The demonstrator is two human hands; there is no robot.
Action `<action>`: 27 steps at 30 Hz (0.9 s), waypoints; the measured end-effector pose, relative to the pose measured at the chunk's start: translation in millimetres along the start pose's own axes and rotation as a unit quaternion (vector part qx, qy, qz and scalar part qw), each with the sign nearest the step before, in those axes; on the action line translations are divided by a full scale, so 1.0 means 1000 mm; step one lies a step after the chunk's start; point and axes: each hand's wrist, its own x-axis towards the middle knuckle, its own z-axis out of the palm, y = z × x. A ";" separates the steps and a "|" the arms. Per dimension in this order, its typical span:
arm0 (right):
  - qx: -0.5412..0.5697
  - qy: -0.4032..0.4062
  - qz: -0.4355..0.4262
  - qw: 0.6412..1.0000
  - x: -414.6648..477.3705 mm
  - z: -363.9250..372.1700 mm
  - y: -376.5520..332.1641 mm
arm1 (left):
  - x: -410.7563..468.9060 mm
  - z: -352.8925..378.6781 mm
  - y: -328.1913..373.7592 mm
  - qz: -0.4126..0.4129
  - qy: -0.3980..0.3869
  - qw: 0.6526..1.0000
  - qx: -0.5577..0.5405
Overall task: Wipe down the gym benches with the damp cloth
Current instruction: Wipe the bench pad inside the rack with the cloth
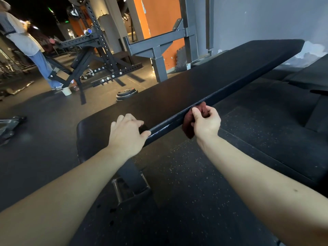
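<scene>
Head view shows one long black bench (195,80) under the hands, its long axis running from the near end at 7 o'clock to the far end at 2 o'clock. A second padded bench (78,63) seems to sit in a rack at 10 o'clock, well apart. Two hands are at the long bench's right side edge. The left hand (126,134) rests on the pad by the near end with loose fingers and the thumb on the edge, holding nothing. The right hand (205,121), farther toward 2 o'clock, grips the single dark red cloth (187,127), bunched against that edge. The rest of the edge lies toward 2 o'clock, so the right hand is likely nearer it.
</scene>
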 end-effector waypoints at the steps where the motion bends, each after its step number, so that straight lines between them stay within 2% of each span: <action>1: -0.015 0.004 -0.009 1.000 -0.001 0.007 0.002 | 0.001 0.003 -0.005 0.001 -0.010 1.000 0.005; 6: -0.046 0.043 -0.023 0.998 -0.018 0.024 0.009 | 0.007 0.014 -0.012 0.029 -0.011 0.999 -0.022; 12: -0.060 -0.088 -0.021 0.994 -0.065 0.027 0.025 | 0.013 0.016 -0.015 0.042 -0.014 0.999 -0.032; 14: -0.077 -0.103 -0.019 0.992 -0.056 0.024 0.024 | 0.012 0.017 -0.016 0.041 -0.010 0.999 -0.034; 18: -0.038 0.005 -0.018 0.999 -0.011 0.010 0.002 | 0.011 0.018 -0.017 0.043 -0.002 0.998 -0.037; 21: -0.040 0.029 -0.031 0.998 -0.011 0.017 0.007 | 0.014 0.021 -0.015 0.047 0.003 0.998 -0.045; 24: -0.029 0.003 -0.033 0.999 -0.037 0.033 0.026 | 0.016 0.022 -0.013 0.050 0.011 0.998 -0.048; 27: -0.042 -0.063 -0.046 0.996 -0.069 0.043 0.039 | 0.017 0.019 -0.015 0.058 0.001 0.997 -0.041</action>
